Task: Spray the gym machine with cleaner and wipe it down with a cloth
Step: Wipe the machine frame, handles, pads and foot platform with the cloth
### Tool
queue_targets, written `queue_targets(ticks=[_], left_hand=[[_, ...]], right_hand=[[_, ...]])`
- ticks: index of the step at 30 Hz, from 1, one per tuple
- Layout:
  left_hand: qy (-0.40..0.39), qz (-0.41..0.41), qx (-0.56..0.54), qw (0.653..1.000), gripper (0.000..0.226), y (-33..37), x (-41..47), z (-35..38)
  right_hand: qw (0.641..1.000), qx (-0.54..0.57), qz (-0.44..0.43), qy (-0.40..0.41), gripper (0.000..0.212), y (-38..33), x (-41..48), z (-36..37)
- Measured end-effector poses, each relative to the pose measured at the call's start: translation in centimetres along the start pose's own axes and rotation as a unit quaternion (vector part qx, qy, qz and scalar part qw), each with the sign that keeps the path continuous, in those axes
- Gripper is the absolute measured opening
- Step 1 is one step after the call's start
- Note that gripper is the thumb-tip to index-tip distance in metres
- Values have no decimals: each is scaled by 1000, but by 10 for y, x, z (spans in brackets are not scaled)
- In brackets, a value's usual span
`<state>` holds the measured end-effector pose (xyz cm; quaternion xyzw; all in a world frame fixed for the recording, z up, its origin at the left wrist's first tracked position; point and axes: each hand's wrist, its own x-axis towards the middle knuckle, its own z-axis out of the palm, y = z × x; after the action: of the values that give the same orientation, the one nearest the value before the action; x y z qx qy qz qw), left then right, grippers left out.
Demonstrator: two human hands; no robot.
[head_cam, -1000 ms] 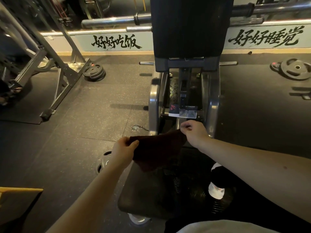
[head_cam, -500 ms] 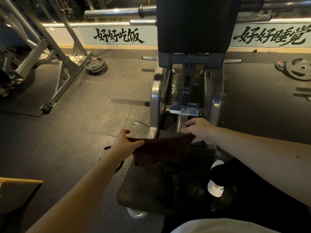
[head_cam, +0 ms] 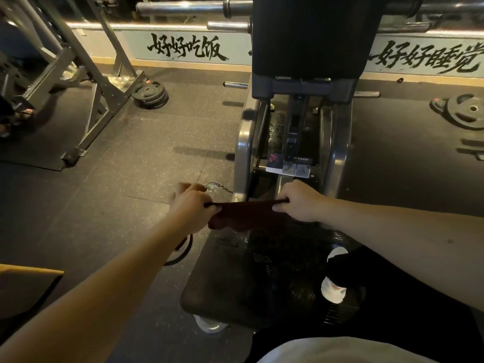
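A dark brown cloth (head_cam: pixel 243 214) is stretched between both hands above the far end of the machine's black footplate (head_cam: pixel 235 289). My left hand (head_cam: pixel 192 205) grips its left edge and my right hand (head_cam: pixel 298 203) grips its right edge. The squat machine (head_cam: pixel 296 142) rises ahead, with a steel frame, a label plate and a big black back pad (head_cam: pixel 309 35). The footplate surface glistens as if wet. No spray bottle shows in this view.
My foot in a white shoe (head_cam: pixel 334 289) stands on the footplate's right side. Weight plates lie on the floor at the back left (head_cam: pixel 150 94) and far right (head_cam: pixel 468 111). A steel rack (head_cam: pixel 86 82) stands at left. A tan object (head_cam: pixel 23 273) is at the lower left edge.
Both hands have moved forward and slightly apart, pulling the cloth taut and flatter. The cloth hangs less and now sits closer to the machine's frame.
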<state>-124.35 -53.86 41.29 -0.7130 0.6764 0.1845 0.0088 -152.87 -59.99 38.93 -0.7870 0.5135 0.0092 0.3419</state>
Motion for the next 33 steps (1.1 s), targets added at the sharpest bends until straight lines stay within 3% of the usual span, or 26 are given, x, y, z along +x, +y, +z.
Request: queue_targets(ticks=[4, 9, 11, 14, 17, 19, 21, 24, 28, 30, 33], left_hand=[[-29, -31, -168, 985, 26, 10, 4, -8], [-41, -12, -311, 949, 18, 36, 7, -9], [-46, -5, -364, 930, 20, 48, 12, -9], [-59, 12, -424, 904, 32, 67, 23, -12], [-86, 53, -418, 903, 46, 82, 39, -21], [-64, 72, -381, 920, 40, 90, 57, -28], [-35, 93, -331, 938, 24, 105, 76, -41], [2, 119, -290, 950, 14, 128, 105, -72], [41, 137, -282, 949, 7, 168, 164, -122], [47, 165, -276, 946, 14, 190, 192, -149], [46, 212, -271, 938, 14, 221, 228, -182]], right_hand=[[999, 28, 22, 25, 43, -9, 3, -6], [982, 184, 47, 5, 53, -34, 4, -16], [954, 283, 97, -18, 50, -42, 9, -19], [876, 462, 127, -53, 50, -50, 13, -34], [808, 569, 111, -108, 74, -46, 14, -60], [791, 588, 101, -134, 85, -38, 16, -80], [807, 571, 97, -115, 82, -24, 18, -101], [836, 539, 73, -67, 44, -11, 26, -134], [875, 461, 133, 69, 29, -3, 49, -187], [845, 505, 169, 46, 41, 0, 63, -215], [745, 650, 143, 39, 52, 8, 92, -256]])
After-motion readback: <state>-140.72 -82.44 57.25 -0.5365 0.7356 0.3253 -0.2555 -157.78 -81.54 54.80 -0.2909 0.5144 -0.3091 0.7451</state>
